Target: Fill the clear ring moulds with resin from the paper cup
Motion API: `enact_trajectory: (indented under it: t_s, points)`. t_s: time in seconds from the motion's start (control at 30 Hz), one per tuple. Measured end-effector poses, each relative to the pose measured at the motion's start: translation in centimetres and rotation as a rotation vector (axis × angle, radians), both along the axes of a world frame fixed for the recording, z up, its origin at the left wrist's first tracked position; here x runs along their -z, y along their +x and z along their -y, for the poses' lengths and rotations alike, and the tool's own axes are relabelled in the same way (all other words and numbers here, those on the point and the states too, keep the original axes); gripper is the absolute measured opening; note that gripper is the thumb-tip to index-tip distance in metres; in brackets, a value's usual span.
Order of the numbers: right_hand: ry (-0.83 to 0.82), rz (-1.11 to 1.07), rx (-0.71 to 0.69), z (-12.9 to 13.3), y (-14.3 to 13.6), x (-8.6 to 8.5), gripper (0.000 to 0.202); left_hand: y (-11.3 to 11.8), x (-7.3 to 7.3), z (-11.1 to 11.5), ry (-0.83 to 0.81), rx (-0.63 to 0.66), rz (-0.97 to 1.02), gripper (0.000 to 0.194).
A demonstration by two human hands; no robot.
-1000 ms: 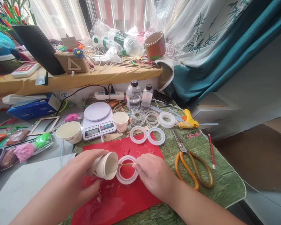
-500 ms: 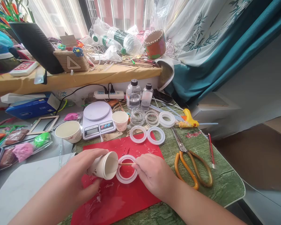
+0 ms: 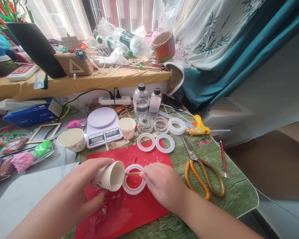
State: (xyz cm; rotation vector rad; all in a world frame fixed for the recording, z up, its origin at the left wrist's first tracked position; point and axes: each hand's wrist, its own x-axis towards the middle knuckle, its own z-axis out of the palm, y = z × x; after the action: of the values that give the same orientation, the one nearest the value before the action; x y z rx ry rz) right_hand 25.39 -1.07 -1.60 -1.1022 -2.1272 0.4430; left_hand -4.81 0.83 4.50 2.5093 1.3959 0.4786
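Note:
My left hand (image 3: 89, 186) is wrapped round a paper cup (image 3: 107, 177), tilted so its mouth points right toward a translucent white ring mold (image 3: 134, 190). The mold lies flat on a red sheet (image 3: 124, 212). In my right hand (image 3: 161, 182) a thin wooden stick (image 3: 133, 173) is pinched; it reaches left across the mold, its tip near the cup's lip. Whether the tip touches the cup I cannot tell. Just beyond the sheet's far edge are two more ring molds, a left one (image 3: 139, 144) and a right one (image 3: 172, 146).
Orange-handled scissors (image 3: 193, 156) lie right of the sheet, with a yellow glue gun (image 3: 200, 125) behind. A kitchen scale (image 3: 102, 116), two paper cups (image 3: 126, 128) and two clear bottles (image 3: 141, 99) stand at the back. A red pencil (image 3: 223, 159) rests near the right edge.
The view has shifted very slightly, so everything sits a little further left. Both hands keep nearly the same pose with the cup and the stick.

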Motion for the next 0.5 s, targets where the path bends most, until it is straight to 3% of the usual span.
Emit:
enact_trajectory:
  t_s: [0.5]
  points:
    - [-0.002,0.007,0.001,-0.1,0.0,0.0,0.04,1.1,-1.2,-0.4,0.168,0.075,0.02,0.055]
